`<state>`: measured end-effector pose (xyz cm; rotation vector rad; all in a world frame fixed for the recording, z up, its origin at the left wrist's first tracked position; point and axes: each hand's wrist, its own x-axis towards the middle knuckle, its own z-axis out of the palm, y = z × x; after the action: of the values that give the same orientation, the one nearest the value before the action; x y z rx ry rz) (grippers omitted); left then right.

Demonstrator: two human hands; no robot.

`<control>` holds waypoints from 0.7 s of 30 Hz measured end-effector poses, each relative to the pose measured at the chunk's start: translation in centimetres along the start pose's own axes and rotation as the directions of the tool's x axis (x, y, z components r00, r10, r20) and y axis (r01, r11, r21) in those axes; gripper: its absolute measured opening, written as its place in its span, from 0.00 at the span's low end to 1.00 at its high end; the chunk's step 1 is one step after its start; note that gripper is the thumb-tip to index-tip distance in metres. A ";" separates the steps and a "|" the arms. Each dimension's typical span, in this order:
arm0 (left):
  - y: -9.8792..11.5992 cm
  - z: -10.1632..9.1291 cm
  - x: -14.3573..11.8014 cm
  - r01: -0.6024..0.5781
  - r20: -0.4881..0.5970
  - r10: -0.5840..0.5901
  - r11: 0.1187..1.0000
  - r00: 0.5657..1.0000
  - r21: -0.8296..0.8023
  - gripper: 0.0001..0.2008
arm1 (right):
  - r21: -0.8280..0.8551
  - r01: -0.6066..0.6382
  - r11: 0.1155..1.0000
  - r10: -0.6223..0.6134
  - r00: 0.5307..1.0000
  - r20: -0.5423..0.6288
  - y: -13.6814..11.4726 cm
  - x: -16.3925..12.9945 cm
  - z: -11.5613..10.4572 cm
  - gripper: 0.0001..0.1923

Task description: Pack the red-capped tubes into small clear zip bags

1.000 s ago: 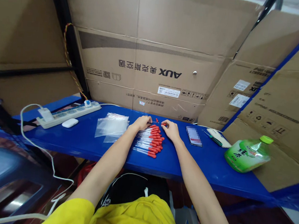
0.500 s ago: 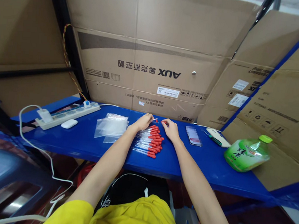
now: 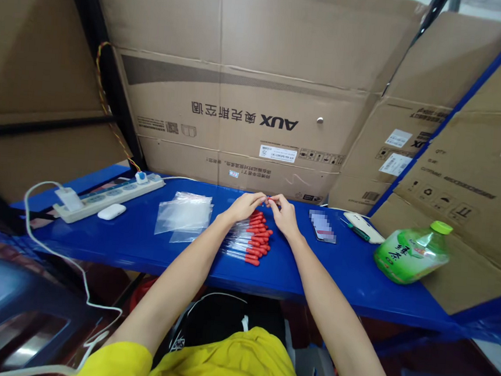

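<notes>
Flattened brown cardboard boxes [image 3: 250, 88] stand as a wall along the far edge of the long blue table [image 3: 140, 240], and another leans over its right end. On the table near the right end lies a green plastic bottle with a green cap [image 3: 411, 252], tipped on its side. Toward the left end, along the far edge, lies a white power strip [image 3: 105, 194] with a white charger plugged in, and a small white oval case [image 3: 111, 211] sits just in front of it. Left of centre lies a stack of clear plastic bags [image 3: 184, 214]. Right of centre lie a phone [image 3: 322, 226] and, further right, a white flat device [image 3: 363, 226].

At the centre, a row of clear tubes with red caps [image 3: 250, 242] lies side by side, caps pointing right, reaching from mid-table nearly to the near edge. The left hand [image 3: 242, 206] and right hand [image 3: 284, 213] meet just above the far end of that row. Their fingertips are drawn together, and between them sits one small red-capped tube [image 3: 268, 200], pinched from both sides: the left grip on its clear end, the right grip on the red cap end.
</notes>
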<state>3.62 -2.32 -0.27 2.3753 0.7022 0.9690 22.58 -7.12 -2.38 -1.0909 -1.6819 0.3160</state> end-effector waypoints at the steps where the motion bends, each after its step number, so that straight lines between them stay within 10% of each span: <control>1: 0.0 -0.1 0.0 -0.022 0.003 0.022 1.000 1.000 -0.019 0.20 | 0.011 0.016 1.000 -0.016 1.000 -0.006 -0.2 0.0 -0.1 0.12; 21: -0.3 -0.2 0.3 -0.081 0.086 0.065 0.975 0.994 0.207 0.18 | -0.279 0.063 0.958 -0.037 0.995 0.096 0.0 -0.2 -1.0 0.09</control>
<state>3.57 -1.85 -0.13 2.6250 0.7238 0.8626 23.47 -7.55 -2.12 -1.2551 -1.8722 0.0937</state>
